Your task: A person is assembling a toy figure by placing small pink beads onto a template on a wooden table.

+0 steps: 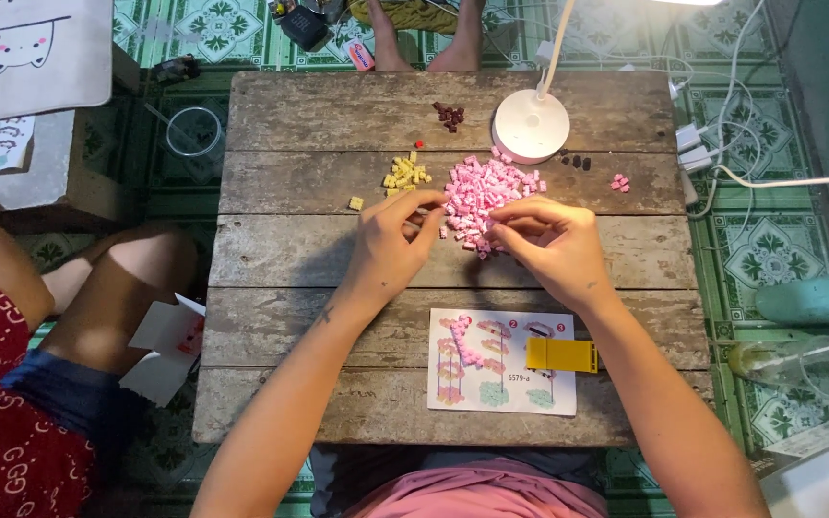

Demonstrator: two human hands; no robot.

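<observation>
A heap of small pink bricks (483, 188) lies in the middle of a low wooden table (280, 259). My left hand (392, 241) and my right hand (554, 246) meet at the heap's near edge, fingertips pinched on small pink pieces. What exactly sits between the fingers is too small to tell. A smaller pile of yellow bricks (405, 174) lies left of the pink heap, with one loose yellow brick (355, 202) nearer the left hand. An instruction sheet (491, 379) lies near the front edge, with a yellow brick separator tool (561, 354) on it.
A white lamp base (531, 126) stands at the back, beside dark brown bricks (449, 116) and a few pink ones (619, 182). A person in red sits at left (11, 403); bare feet (424, 43) show beyond the table. Cables (722, 144) lie on the right.
</observation>
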